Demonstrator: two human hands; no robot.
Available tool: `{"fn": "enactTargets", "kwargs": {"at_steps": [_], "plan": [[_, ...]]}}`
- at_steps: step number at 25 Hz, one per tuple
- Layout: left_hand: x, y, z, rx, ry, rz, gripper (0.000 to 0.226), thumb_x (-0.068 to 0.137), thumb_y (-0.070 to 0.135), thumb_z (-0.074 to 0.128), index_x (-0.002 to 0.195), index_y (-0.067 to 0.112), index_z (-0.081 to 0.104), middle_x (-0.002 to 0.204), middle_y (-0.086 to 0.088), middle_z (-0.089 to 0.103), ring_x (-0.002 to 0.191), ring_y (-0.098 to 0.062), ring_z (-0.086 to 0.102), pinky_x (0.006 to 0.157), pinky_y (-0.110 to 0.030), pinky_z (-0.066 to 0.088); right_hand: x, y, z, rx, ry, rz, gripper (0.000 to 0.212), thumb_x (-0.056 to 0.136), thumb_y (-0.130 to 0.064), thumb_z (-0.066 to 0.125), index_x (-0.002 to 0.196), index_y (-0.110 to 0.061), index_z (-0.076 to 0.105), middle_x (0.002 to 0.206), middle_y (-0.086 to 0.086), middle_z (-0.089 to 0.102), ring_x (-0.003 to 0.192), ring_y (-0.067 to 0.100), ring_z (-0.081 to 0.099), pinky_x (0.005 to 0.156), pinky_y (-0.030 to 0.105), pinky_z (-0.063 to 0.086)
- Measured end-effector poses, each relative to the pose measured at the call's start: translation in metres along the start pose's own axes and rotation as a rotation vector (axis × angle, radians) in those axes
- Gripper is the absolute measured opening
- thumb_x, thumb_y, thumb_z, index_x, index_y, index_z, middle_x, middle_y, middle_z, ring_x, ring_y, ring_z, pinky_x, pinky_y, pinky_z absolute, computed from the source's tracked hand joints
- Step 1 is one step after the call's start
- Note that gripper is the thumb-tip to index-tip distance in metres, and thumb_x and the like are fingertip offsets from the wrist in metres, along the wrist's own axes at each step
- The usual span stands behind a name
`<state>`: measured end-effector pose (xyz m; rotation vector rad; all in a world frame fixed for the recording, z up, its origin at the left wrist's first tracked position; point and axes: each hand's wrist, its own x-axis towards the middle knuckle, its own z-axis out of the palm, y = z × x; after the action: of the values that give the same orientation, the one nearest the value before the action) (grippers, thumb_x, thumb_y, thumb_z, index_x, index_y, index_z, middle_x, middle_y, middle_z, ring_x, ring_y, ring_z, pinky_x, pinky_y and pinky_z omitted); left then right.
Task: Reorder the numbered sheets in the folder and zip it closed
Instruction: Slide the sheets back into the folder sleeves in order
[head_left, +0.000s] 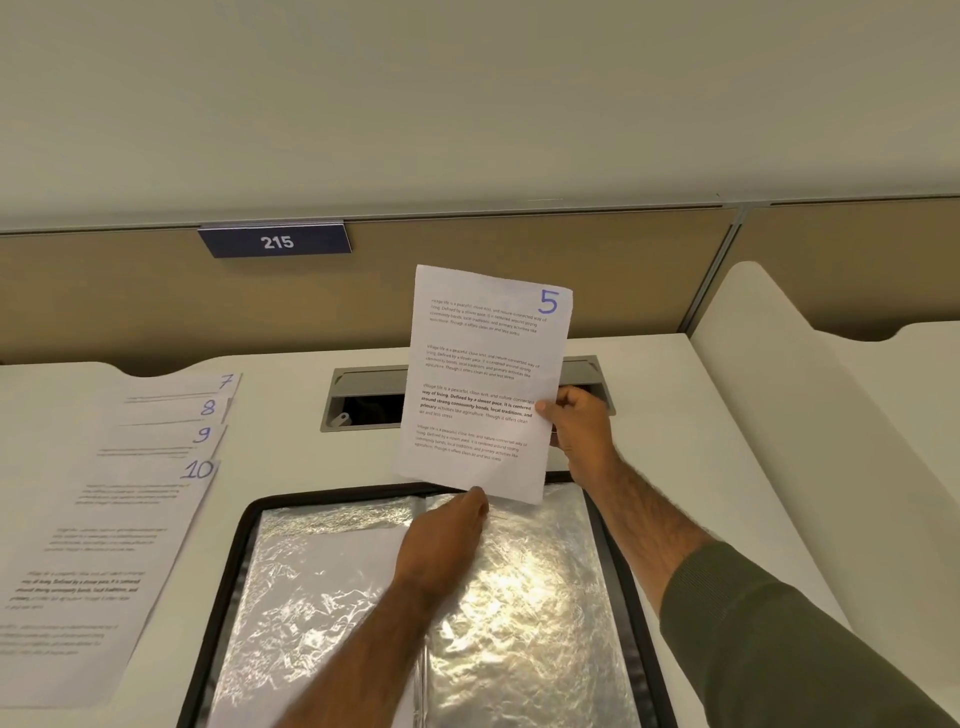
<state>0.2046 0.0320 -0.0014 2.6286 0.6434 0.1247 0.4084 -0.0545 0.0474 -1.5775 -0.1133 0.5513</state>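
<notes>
Sorting: sheet 5 (483, 384) is pinched by right hand (579, 426) at 3 o'clock, left hand (447, 535) at 6. To be laid by 7–10 stack (156, 467), folder's (244, 545) 9 o'clock.

Head-worn view, forward-down, near desk (675, 415)

Bottom edge cuts off folder (524, 597). Body text on sheet 10 (104, 545) blurred, unreadable. Fingers of right grip (582, 431) hidden behind sheet 5 (483, 384).
</notes>
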Motion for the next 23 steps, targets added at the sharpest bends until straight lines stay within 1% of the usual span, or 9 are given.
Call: {"fn": "enactTargets", "kwargs": {"at_steps": [3,6,9,12,13,16,19,21,23], "plan": [[0.004,0.0,-0.006,-0.007,0.016,0.01,0.012,0.106,0.033,0.043,0.104,0.027,0.052,0.085,0.01,0.065,0.067,-0.008,0.059,0.065,-0.032,0.055,0.001,0.004,-0.013,-0.039,-0.008,-0.022,0.004,0.092,-0.004,0.068,0.091,-0.007,0.069,0.102,0.012,0.075,0.098,0.034,0.072,0.086,0.053,0.06],[0.006,0.001,-0.009,-0.016,0.04,0.023,0.011,0.105,0.033,0.044,0.101,0.027,0.052,0.085,0.01,0.064,0.067,-0.007,0.058,0.067,-0.033,0.055,0.002,0.003,-0.028,-0.08,-0.007,-0.031,0.005,0.093,-0.003,0.067,0.092,-0.008,0.069,0.101,0.009,0.075,0.094,0.029,0.073,0.082,0.048,0.062],[0.008,-0.003,-0.01,-0.048,0.05,0.027,0.012,0.105,0.034,0.047,0.109,0.029,0.057,0.099,0.014,0.067,0.077,-0.006,0.062,0.071,-0.028,0.053,0.004,0.0,-0.04,-0.092,-0.015,-0.025,0.007,0.094,-0.003,0.066,0.09,-0.009,0.067,0.101,0.009,0.075,0.091,0.026,0.073,0.075,0.04,0.062],[0.008,-0.014,-0.013,-0.115,0.05,-0.022,0.017,0.103,0.034,0.052,0.116,0.03,0.063,0.107,0.018,0.067,0.088,-0.006,0.065,0.079,-0.027,0.052,0.007,-0.001,-0.045,-0.11,-0.039,-0.019,0.003,0.093,-0.003,0.067,0.091,-0.005,0.067,0.101,0.01,0.075,0.091,0.027,0.073,0.074,0.04,0.061],[0.007,-0.019,-0.014,-0.122,0.046,-0.043,0.016,0.103,0.035,0.053,0.114,0.03,0.064,0.106,0.017,0.067,0.088,-0.006,0.065,0.079,-0.027,0.053,0.007,-0.002,-0.046,-0.117,-0.051,-0.015,0.001,0.093,-0.003,0.067,0.093,-0.003,0.067,0.101,0.01,0.075,0.091,0.026,0.073,0.073,0.039,0.061],[0.006,-0.027,-0.018,-0.134,0.029,-0.087,0.008,0.101,0.036,0.055,0.102,0.033,0.062,0.096,0.017,0.065,0.081,-0.003,0.061,0.075,-0.028,0.052,0.01,0.0,-0.047,-0.152,-0.095,0.004,0.01,0.094,-0.004,0.067,0.1,0.004,0.065,0.102,0.012,0.075,0.092,0.027,0.073,0.076,0.042,0.062],[0.011,-0.029,-0.02,-0.167,0.047,-0.084,0.006,0.099,0.03,0.059,0.104,0.029,0.061,0.098,0.015,0.066,0.086,-0.007,0.062,0.076,-0.031,0.053,0.012,0.001,-0.045,-0.168,-0.126,0.02,0.016,0.094,-0.003,0.066,0.105,0.007,0.064,0.103,0.013,0.075,0.092,0.027,0.073,0.072,0.038,0.062],[0.016,-0.031,-0.02,-0.164,0.042,-0.066,0.009,0.099,0.028,0.06,0.107,0.029,0.062,0.102,0.015,0.066,0.089,-0.008,0.063,0.077,-0.03,0.052,0.014,0.0,-0.044,-0.175,-0.143,0.03,0.016,0.093,-0.003,0.067,0.106,0.006,0.064,0.103,0.013,0.075,0.092,0.026,0.074,0.069,0.035,0.062],[0.022,-0.035,-0.018,-0.147,0.024,-0.049,0.009,0.099,0.027,0.06,0.107,0.03,0.062,0.103,0.016,0.065,0.09,-0.008,0.063,0.077,-0.027,0.05,0.016,-0.001,-0.044,-0.191,-0.178,0.051,0.017,0.093,-0.003,0.068,0.107,0.005,0.064,0.103,0.013,0.075,0.092,0.025,0.074,0.07,0.036,0.062]]}}
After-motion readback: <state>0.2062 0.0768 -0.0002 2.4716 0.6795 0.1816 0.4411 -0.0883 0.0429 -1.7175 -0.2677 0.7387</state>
